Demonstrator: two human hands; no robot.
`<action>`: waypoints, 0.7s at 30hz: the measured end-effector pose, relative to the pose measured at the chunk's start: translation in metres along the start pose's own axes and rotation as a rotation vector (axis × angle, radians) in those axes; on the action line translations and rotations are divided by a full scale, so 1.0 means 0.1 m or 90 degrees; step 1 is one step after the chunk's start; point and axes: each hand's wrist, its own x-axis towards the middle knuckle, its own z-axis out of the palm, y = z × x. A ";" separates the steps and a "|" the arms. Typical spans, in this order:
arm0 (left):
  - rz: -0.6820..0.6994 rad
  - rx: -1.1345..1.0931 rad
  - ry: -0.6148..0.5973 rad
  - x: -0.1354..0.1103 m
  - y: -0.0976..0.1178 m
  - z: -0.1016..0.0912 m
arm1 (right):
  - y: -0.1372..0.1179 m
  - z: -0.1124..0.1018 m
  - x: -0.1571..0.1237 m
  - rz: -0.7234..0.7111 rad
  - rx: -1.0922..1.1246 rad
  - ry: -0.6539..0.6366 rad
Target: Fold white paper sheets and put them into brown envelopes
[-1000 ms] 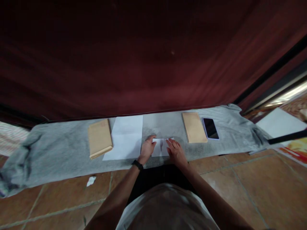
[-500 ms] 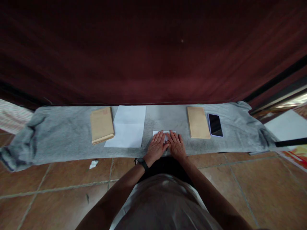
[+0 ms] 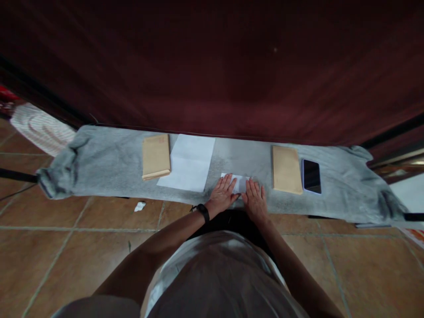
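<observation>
A small piece of folded white paper (image 3: 240,183) lies on the grey cloth in front of me. My left hand (image 3: 222,193) rests flat on its left part, fingers stretched out, a dark band on the wrist. Flat on the right end of the paper lies my right hand (image 3: 255,201), its fingers also straight. Both hands hide much of the paper's sides and near edge. The middle of the paper shows between them.
A grey cloth (image 3: 109,163) covers the long narrow surface. To the left are a stack of brown envelopes (image 3: 156,154) and a creased white sheet (image 3: 190,161). To the right lie another brown envelope (image 3: 286,170) and a phone (image 3: 312,176). A dark red panel (image 3: 215,110) rises behind.
My hands have slid apart along the folded paper, uncovering its middle. The whole view has shifted and tilted slightly with my head.
</observation>
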 end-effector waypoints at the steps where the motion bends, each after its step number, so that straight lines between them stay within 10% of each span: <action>1: 0.002 0.004 0.000 0.00 0.00 0.00 | -0.02 0.00 -0.04 -0.015 0.001 -0.006; 21: 0.156 -0.061 -0.013 0.21 0.21 0.00 | 0.06 -0.17 -0.36 -0.038 -0.001 -0.058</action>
